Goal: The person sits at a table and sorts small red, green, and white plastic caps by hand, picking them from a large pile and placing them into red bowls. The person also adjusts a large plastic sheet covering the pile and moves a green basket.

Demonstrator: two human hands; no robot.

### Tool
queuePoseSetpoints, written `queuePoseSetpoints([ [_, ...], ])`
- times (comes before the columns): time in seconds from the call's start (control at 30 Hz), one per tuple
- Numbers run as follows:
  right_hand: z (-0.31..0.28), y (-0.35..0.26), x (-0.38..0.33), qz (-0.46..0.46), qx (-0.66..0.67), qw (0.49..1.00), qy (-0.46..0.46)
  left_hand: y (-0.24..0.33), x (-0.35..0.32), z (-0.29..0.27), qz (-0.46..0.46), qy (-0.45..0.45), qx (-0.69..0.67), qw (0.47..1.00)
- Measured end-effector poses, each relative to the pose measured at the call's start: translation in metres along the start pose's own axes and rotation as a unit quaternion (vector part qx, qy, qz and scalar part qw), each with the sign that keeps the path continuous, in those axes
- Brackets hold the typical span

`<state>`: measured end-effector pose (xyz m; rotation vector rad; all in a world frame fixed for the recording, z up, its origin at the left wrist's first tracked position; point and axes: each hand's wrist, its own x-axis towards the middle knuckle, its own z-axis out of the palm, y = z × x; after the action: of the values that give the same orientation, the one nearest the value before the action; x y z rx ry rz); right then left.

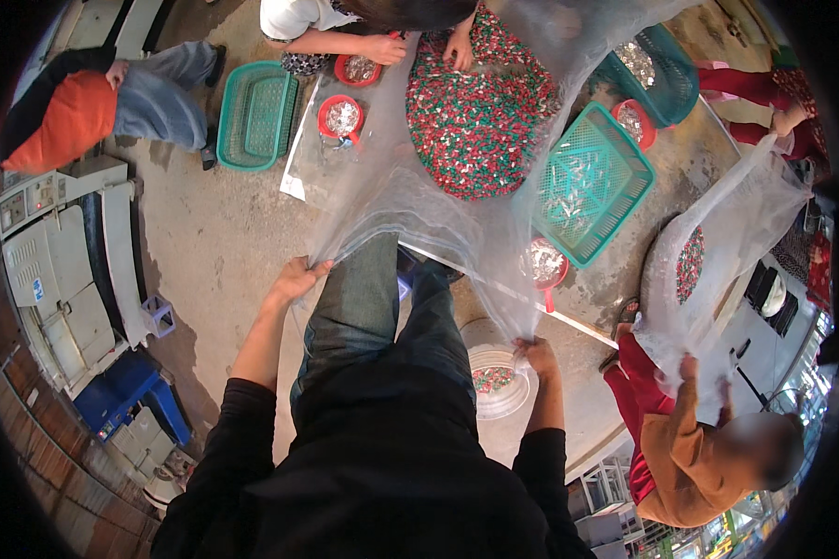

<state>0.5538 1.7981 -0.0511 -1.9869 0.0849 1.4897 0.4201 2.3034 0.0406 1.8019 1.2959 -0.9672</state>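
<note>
A large clear plastic sheet (410, 207) stretches between my hands and runs up over the table. My left hand (300, 278) is closed on its left edge, beside my knee. On the other side, my right hand (537, 356) pinches the sheet's right corner, just above a white bucket (503, 402) that holds small red, green and white pieces. Beyond the sheet lies a big heap of small red, green and white pieces (480, 130). The plastic covers part of the heap's edge; whether it runs underneath I cannot tell.
Green baskets (651, 183) and small red bowls (338, 115) of silvery pieces surround the heap. A co-worker's hands (459, 48) touch it at the far side. At right, people hold another plastic sheet (718, 214). An orange-clad person (61, 116) and machines (61, 289) are at left.
</note>
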Motion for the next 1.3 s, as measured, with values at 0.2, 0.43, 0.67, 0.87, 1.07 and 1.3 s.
queuePoseSetpoints([
  [0.2, -0.027, -0.081, -0.004, 0.109, 0.277, 0.952, 0.073, 0.021, -0.001, -0.011, 0.077, 0.003, -0.04, 0.996],
  [0.43, -0.125, -0.311, -0.079, -0.088, 0.355, 0.896, 0.251, 0.116, -0.068, -0.126, 0.13, 0.064, -0.343, 0.928],
  [0.67, -0.166, -0.355, -0.255, -0.224, 0.276, 0.882, 0.309, 0.115, -0.162, -0.193, 0.284, 0.143, -0.411, 0.854],
  [0.87, -0.14, -0.217, -0.15, -0.08, 0.37, 0.868, 0.321, 0.046, -0.11, -0.117, 0.192, 0.149, 0.05, 0.969],
  [1.07, -0.08, -0.073, -0.117, -0.031, 0.705, 0.692, 0.155, -0.019, -0.089, -0.043, 0.1, 0.097, 0.056, 0.989],
  [1.3, -0.045, -0.029, -0.135, 0.022, 0.721, 0.669, 0.176, -0.041, -0.076, -0.013, 0.115, 0.087, 0.016, 0.989],
])
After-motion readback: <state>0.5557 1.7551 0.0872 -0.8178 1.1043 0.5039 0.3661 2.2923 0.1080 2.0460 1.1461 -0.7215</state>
